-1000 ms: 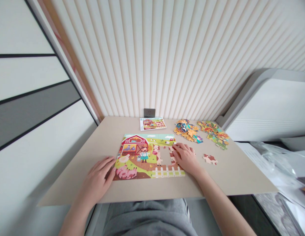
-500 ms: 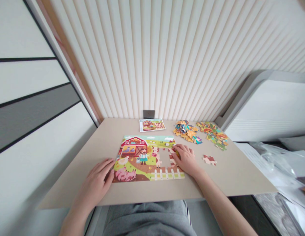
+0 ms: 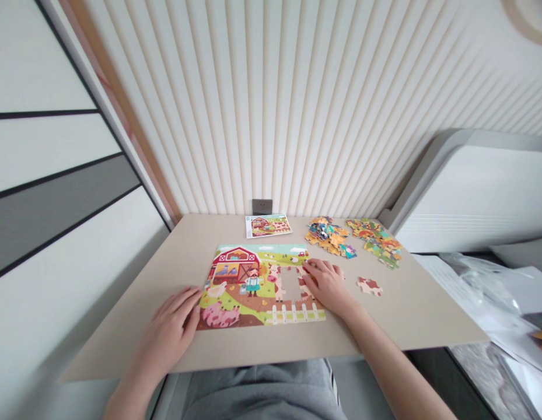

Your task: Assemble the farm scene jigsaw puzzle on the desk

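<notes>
A farm-scene jigsaw puzzle (image 3: 240,303) lies flat on the table, showing a red barn, a farmer, a pig and a cow. Bare tabletop shows through an opening in the cow's body. My left hand (image 3: 177,318) rests against the puzzle's left edge, fingers stretched out. Over the right edge lies my right hand (image 3: 329,284), its fingers extended on the cow's rear part, covering some of it. To the right of that hand, apart from it, is a loose brown-and-white puzzle piece (image 3: 370,286).
A small reference picture card (image 3: 269,226) lies at the back of the table (image 3: 411,315), near a dark wall socket (image 3: 262,206). Farther right are a heap of puzzle pieces (image 3: 327,236) and a flatter spread of pieces (image 3: 378,242). A ribbed wall (image 3: 271,105) stands behind.
The view has shifted slightly, so everything sits a little lower and to the left. Both hands stay at the puzzle's sides; otherwise the layout looks the same.
</notes>
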`<act>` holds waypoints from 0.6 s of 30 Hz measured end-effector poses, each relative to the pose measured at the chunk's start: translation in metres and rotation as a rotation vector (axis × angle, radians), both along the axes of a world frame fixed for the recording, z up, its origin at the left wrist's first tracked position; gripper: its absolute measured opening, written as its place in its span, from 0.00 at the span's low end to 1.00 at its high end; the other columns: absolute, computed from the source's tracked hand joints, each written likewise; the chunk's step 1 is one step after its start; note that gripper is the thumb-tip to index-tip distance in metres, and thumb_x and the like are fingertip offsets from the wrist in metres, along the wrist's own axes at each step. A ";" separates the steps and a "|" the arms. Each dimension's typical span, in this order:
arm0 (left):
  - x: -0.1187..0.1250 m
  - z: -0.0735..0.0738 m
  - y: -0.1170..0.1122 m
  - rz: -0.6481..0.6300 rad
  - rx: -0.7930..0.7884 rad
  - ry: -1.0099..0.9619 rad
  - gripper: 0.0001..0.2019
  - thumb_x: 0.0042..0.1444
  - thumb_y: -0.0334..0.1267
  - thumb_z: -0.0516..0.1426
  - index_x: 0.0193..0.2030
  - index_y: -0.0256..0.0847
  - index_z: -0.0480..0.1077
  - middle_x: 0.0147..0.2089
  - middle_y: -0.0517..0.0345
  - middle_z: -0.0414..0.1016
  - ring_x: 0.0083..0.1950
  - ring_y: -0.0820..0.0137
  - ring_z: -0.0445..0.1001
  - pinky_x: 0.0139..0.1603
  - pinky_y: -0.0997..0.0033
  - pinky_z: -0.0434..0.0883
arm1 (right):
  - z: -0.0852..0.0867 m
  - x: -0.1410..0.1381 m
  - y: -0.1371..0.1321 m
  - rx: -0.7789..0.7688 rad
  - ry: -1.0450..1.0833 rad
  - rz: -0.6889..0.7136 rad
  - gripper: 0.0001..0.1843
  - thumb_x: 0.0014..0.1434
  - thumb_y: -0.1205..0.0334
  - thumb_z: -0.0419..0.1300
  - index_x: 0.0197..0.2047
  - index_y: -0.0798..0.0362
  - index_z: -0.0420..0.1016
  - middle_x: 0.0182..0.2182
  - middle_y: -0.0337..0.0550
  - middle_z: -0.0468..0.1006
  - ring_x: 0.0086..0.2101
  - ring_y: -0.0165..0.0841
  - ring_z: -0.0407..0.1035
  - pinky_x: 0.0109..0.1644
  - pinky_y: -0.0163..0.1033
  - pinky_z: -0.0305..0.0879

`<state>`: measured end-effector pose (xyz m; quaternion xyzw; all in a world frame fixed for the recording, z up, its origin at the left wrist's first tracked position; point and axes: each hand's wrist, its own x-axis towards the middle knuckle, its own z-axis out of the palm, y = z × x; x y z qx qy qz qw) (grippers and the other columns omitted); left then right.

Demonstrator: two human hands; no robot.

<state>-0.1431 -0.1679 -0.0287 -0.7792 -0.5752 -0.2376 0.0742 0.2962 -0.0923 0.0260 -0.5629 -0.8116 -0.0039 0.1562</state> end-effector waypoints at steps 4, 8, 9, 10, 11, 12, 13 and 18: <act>0.003 0.015 0.007 -0.033 0.090 0.079 0.20 0.69 0.41 0.51 0.63 0.40 0.71 0.63 0.47 0.75 0.64 0.53 0.73 0.67 0.46 0.68 | -0.008 -0.001 0.002 0.014 0.064 -0.032 0.22 0.72 0.51 0.52 0.66 0.41 0.71 0.61 0.48 0.75 0.58 0.46 0.67 0.60 0.54 0.58; 0.045 0.061 0.026 -0.251 0.065 0.185 0.18 0.69 0.37 0.52 0.62 0.43 0.73 0.64 0.49 0.75 0.65 0.56 0.72 0.70 0.47 0.64 | -0.012 0.005 0.005 0.005 0.164 -0.041 0.21 0.74 0.53 0.50 0.65 0.43 0.72 0.60 0.47 0.77 0.58 0.43 0.68 0.60 0.52 0.59; 0.063 0.074 0.033 -0.348 0.044 0.201 0.19 0.68 0.36 0.52 0.63 0.42 0.73 0.65 0.49 0.75 0.66 0.56 0.71 0.71 0.48 0.64 | -0.012 0.007 0.006 0.008 0.186 -0.048 0.20 0.74 0.55 0.49 0.62 0.43 0.74 0.59 0.46 0.77 0.58 0.42 0.69 0.60 0.51 0.59; 0.082 0.084 0.043 -0.436 0.016 0.199 0.19 0.68 0.34 0.52 0.63 0.42 0.72 0.65 0.49 0.74 0.67 0.57 0.70 0.71 0.51 0.65 | -0.012 0.009 0.006 0.014 0.204 -0.061 0.20 0.75 0.57 0.48 0.60 0.43 0.77 0.59 0.46 0.78 0.57 0.41 0.70 0.60 0.50 0.59; 0.101 0.093 0.054 -0.500 -0.002 0.181 0.20 0.68 0.32 0.51 0.63 0.41 0.72 0.64 0.49 0.74 0.66 0.59 0.71 0.70 0.53 0.66 | -0.011 0.012 0.006 0.021 0.214 -0.073 0.19 0.75 0.58 0.48 0.57 0.42 0.79 0.58 0.45 0.78 0.56 0.41 0.70 0.59 0.50 0.60; 0.121 0.098 0.066 -0.554 -0.025 0.172 0.19 0.68 0.31 0.50 0.62 0.41 0.72 0.62 0.50 0.76 0.64 0.61 0.73 0.69 0.56 0.68 | -0.011 0.014 0.006 0.028 0.218 -0.083 0.19 0.74 0.58 0.49 0.56 0.42 0.80 0.57 0.44 0.79 0.56 0.41 0.70 0.59 0.50 0.60; 0.140 0.101 0.080 -0.592 -0.052 0.173 0.19 0.68 0.29 0.50 0.61 0.40 0.73 0.61 0.48 0.77 0.63 0.62 0.73 0.68 0.56 0.68 | -0.011 0.015 0.005 0.033 0.217 -0.085 0.18 0.74 0.57 0.50 0.55 0.41 0.80 0.56 0.44 0.79 0.56 0.41 0.70 0.58 0.50 0.60; 0.210 0.086 0.144 -0.709 -0.128 0.223 0.21 0.64 0.28 0.55 0.63 0.40 0.72 0.65 0.48 0.75 0.66 0.62 0.72 0.69 0.61 0.66 | -0.008 0.011 -0.002 0.038 0.185 -0.015 0.16 0.72 0.54 0.56 0.58 0.37 0.79 0.56 0.43 0.79 0.55 0.41 0.70 0.59 0.50 0.59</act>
